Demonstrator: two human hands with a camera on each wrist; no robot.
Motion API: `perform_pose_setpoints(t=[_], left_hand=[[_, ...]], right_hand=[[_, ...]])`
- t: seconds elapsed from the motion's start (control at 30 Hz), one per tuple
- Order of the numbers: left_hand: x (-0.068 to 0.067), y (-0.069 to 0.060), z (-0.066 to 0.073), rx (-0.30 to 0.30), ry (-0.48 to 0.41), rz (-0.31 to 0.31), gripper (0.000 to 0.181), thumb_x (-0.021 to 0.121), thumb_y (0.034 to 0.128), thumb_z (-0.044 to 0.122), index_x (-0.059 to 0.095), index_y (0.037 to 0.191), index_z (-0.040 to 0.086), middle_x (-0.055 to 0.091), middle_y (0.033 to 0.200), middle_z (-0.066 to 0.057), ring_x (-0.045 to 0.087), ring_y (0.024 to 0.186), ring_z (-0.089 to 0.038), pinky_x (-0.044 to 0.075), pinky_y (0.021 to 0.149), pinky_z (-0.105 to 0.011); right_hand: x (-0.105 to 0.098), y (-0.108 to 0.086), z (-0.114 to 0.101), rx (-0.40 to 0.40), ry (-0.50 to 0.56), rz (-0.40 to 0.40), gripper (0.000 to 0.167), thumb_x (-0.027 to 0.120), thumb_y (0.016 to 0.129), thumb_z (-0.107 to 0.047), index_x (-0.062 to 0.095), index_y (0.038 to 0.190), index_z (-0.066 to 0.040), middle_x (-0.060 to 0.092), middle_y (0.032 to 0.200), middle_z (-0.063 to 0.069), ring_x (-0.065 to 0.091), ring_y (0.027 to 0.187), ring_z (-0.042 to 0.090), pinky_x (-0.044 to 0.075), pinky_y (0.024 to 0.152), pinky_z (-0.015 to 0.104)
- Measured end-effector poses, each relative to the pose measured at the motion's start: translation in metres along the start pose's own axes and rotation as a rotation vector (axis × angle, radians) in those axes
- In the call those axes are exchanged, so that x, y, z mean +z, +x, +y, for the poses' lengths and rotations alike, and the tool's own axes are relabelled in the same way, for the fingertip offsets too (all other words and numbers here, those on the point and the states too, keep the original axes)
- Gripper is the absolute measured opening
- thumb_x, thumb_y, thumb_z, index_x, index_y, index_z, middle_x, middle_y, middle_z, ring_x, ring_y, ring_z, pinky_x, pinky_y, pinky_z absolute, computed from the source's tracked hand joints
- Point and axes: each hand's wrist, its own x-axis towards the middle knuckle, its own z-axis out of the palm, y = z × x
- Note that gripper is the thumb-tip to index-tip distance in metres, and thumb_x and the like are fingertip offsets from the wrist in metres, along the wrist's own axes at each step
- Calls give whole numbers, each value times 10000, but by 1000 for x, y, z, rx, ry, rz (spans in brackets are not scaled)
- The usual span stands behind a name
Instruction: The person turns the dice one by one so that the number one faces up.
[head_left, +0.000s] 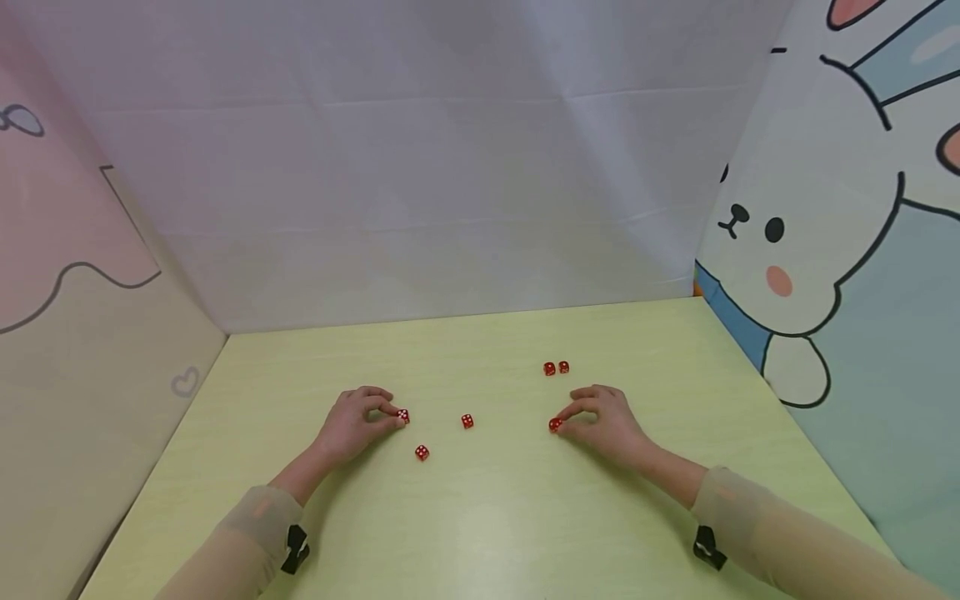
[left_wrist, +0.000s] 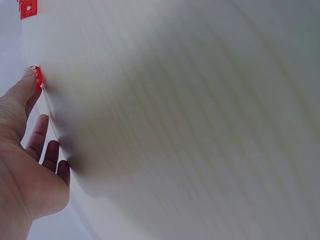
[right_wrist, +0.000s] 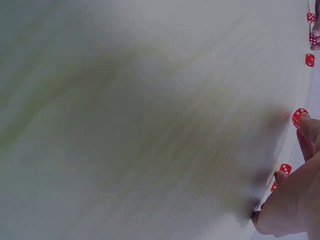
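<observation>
My left hand [head_left: 359, 423] pinches a red die [head_left: 403, 416] with white pips between thumb and forefinger, at the left of the table. In the left wrist view the same die [left_wrist: 38, 76] shows at the fingertips. Over on the right, my right hand [head_left: 606, 423] pinches another red die [head_left: 555, 425]; the right wrist view has this die [right_wrist: 299, 118] partly behind the thumb. Between the hands lies a single die [head_left: 467, 421]. A further die [head_left: 422, 452] rests nearer me, just right of the left hand. Two dice [head_left: 557, 367] sit side by side beyond the right hand.
The pale yellow wooden table [head_left: 480, 517] ends at a white cloth backdrop [head_left: 450, 208]. A pinkish cream panel [head_left: 90, 400] stands along the left side, and a panel with a cartoon rabbit [head_left: 817, 250] along the right. Dark clips hang at both sleeve cuffs.
</observation>
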Motion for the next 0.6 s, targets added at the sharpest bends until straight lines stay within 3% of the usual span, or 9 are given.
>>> perform_pose_setpoints(t=[0.6], left_hand=[[0,-1,1,14,-1,10,157,798,905,358,793,942,206,644,1286,-85,494,1218,-419,390,1016,-577]], right_hand=[[-4,-6,2,-29,-14,3,76,806,897,-221,804,971,-204,552,1425,152,241,1438,440,254,1125,661]])
